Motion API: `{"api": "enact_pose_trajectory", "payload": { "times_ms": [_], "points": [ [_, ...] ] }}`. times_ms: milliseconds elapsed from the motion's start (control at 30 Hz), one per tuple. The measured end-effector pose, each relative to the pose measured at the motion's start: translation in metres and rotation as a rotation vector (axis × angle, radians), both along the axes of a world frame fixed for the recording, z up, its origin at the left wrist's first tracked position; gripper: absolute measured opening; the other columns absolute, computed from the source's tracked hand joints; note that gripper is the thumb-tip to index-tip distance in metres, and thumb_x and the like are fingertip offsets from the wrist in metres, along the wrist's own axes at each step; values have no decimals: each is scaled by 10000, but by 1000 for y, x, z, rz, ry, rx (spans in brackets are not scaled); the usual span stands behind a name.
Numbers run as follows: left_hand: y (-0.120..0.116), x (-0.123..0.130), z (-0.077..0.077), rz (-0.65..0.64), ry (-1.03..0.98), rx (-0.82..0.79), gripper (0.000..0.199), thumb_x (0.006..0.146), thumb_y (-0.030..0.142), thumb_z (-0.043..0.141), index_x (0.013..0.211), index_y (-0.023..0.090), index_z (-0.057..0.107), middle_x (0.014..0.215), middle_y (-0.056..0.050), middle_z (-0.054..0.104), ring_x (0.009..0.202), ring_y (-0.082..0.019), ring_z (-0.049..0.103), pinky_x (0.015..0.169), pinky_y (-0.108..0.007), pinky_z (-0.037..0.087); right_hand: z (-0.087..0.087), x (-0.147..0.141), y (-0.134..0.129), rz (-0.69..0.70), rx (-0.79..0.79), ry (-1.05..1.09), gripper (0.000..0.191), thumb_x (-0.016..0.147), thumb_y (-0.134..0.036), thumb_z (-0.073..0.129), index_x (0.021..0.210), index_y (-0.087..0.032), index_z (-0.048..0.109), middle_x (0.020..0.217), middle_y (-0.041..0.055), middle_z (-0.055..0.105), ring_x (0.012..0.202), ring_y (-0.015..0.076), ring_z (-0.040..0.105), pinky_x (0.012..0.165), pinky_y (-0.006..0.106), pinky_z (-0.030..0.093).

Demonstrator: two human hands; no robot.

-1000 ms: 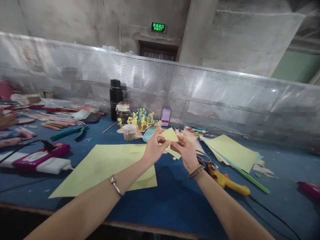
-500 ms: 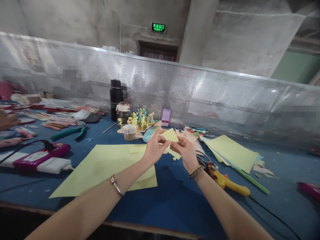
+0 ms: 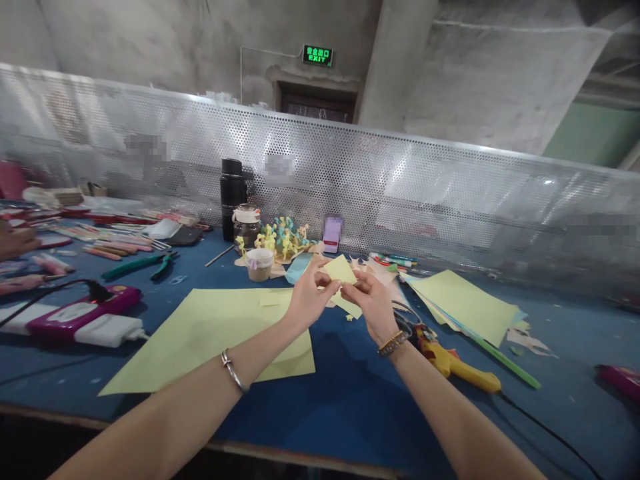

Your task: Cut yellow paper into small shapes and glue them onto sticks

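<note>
A small square of yellow paper (image 3: 342, 269) is held up between my two hands, one corner pointing upward. My left hand (image 3: 311, 293) pinches its left side with thumb and fingers. On the other side, my right hand (image 3: 371, 300) grips the lower right edge, thumb and fingertips together. Under my left wrist lies a large yellow paper sheet (image 3: 215, 333) with a narrow yellow strip (image 3: 273, 301) on it. Behind the hands, another yellow piece shows in part, lying lower than the square. My fingers hide the square's lower corner.
A yellow glue gun (image 3: 465, 371) with a cord lies by my right forearm, near a green stick (image 3: 507, 362) and stacked yellow sheets (image 3: 463, 300). Behind stand a cup (image 3: 259, 267), yellow paper flowers (image 3: 275, 241), a black flask (image 3: 233, 197) and a phone (image 3: 332, 235). Another person's hand (image 3: 17, 240) is far left.
My hands and the yellow square stay almost still. At the far left, the other person's hands have shifted slightly.
</note>
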State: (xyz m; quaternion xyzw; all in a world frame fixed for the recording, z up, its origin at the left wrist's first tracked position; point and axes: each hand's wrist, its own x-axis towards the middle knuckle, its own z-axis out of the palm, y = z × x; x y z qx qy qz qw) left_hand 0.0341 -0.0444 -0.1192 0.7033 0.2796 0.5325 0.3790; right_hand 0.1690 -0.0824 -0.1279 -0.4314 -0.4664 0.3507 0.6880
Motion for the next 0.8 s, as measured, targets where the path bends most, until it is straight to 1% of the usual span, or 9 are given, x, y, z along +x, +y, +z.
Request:
{"api": "enact_pose_trajectory", "payload": {
  "times_ms": [100, 233, 400, 567, 800],
  "points": [
    [1, 1, 0, -5, -16, -27, 435, 750, 250, 608, 1154, 151, 482, 629, 33, 576, 651, -153, 605, 655, -277, 477, 0, 0, 0, -5, 4, -18, 426, 584, -309, 785, 947, -160, 620, 765, 30, 711, 737, 186, 671, 772, 383, 555],
    [1, 1, -1, -21, -23, -28, 448, 752, 256, 605, 1172, 162, 481, 632, 32, 577, 645, -152, 602, 643, -275, 476, -1, 1, 1, -6, 13, -12, 405, 601, -293, 778, 950, -158, 622, 746, 22, 704, 717, 171, 663, 772, 373, 552],
    [1, 1, -3, -21, -20, -25, 432, 759, 242, 596, 1166, 168, 472, 639, 32, 578, 647, -149, 605, 657, -281, 482, -3, 1, 2, -2, 22, -20, 393, 616, -307, 771, 950, -157, 627, 790, 29, 704, 736, 172, 664, 778, 373, 549],
    [1, 0, -4, -37, -40, -20, 423, 758, 251, 599, 1156, 175, 479, 633, 34, 578, 641, -149, 607, 637, -271, 485, -1, 1, 2, -1, 19, -23, 389, 611, -316, 775, 941, -163, 636, 799, 30, 707, 752, 178, 669, 779, 366, 552],
    [1, -1, -3, -37, -28, -12, 420, 773, 275, 596, 1164, 185, 474, 652, 23, 590, 654, -154, 613, 650, -287, 500, -3, 1, 1, 16, 5, -2, 382, 623, -319, 769, 948, -167, 641, 809, 31, 714, 725, 159, 670, 773, 345, 555]
  ]
}}
